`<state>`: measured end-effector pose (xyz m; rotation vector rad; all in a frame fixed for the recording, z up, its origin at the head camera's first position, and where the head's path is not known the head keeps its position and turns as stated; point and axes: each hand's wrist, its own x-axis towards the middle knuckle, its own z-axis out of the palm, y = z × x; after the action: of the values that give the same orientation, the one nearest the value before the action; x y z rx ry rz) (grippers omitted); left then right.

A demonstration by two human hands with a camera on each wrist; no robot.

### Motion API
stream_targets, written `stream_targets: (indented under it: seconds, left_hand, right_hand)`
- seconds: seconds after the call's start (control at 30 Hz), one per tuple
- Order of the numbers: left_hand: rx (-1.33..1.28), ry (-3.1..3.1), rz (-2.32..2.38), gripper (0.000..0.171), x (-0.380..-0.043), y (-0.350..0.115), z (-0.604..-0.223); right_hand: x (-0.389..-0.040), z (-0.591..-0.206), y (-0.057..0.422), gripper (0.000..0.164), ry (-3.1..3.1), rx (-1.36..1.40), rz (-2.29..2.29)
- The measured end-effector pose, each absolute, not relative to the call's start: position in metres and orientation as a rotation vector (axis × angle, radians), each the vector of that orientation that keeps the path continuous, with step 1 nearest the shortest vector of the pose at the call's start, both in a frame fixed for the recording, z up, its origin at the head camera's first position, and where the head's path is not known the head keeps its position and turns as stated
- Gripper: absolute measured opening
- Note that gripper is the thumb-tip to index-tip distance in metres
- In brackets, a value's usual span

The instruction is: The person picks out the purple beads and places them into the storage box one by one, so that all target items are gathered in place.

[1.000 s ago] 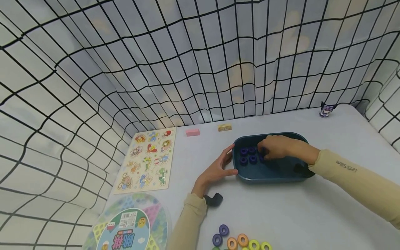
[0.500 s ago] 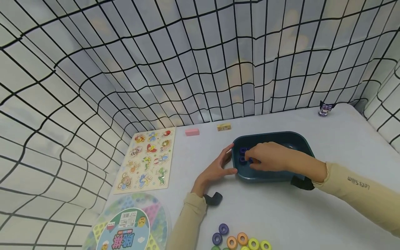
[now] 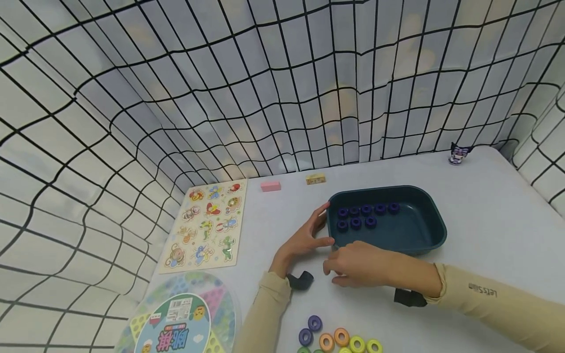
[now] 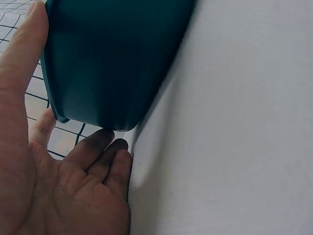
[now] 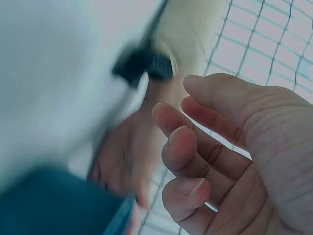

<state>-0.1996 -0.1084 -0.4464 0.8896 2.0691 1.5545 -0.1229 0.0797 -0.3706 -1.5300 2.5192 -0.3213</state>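
My left hand (image 3: 302, 243) touches the left end of a dark teal tray (image 3: 408, 230). Its thumb (image 4: 27, 46) and forefinger lie spread against the rim, with the other fingers loosely bent beside the end wall. In the tray, several dark purple rings (image 3: 366, 210) sit in two rows towards the left. Just in front of the tray's near side hovers my right hand (image 3: 364, 264). Nothing shows between its loosely bent fingers (image 5: 178, 152) in the right wrist view. Two purple rings (image 3: 305, 337) lie near the bottom edge of the head view.
Beside those purple rings are orange rings (image 3: 342, 336), yellow rings (image 3: 357, 344) and partly cut-off green ones. At left lie an animal picture board (image 3: 205, 225) and a round game package (image 3: 176, 318). Pink (image 3: 270, 186) and yellow blocks (image 3: 316, 179) and a figurine (image 3: 459, 153) stand farther back.
My right hand has left the inside of the tray and come towards me, over the near rim. More of the rings in the tray now show. My left hand has stayed put.
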Motion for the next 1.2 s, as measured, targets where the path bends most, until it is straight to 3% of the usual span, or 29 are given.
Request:
stream_targets:
  seconds: [0.57,1.2]
  left_hand:
    - [0.918,2.076,1.562,0.087,-0.198,-0.108,-0.443]
    - [0.918,2.110,1.544,0.090,-0.197,-0.108,-0.443]
  right_hand:
    - [-0.089,-0.416,0.028,0.012,2.296,-1.797,-0.176]
    - [-0.087,-0.418,0.025,0.012,2.313,-1.769,-0.089]
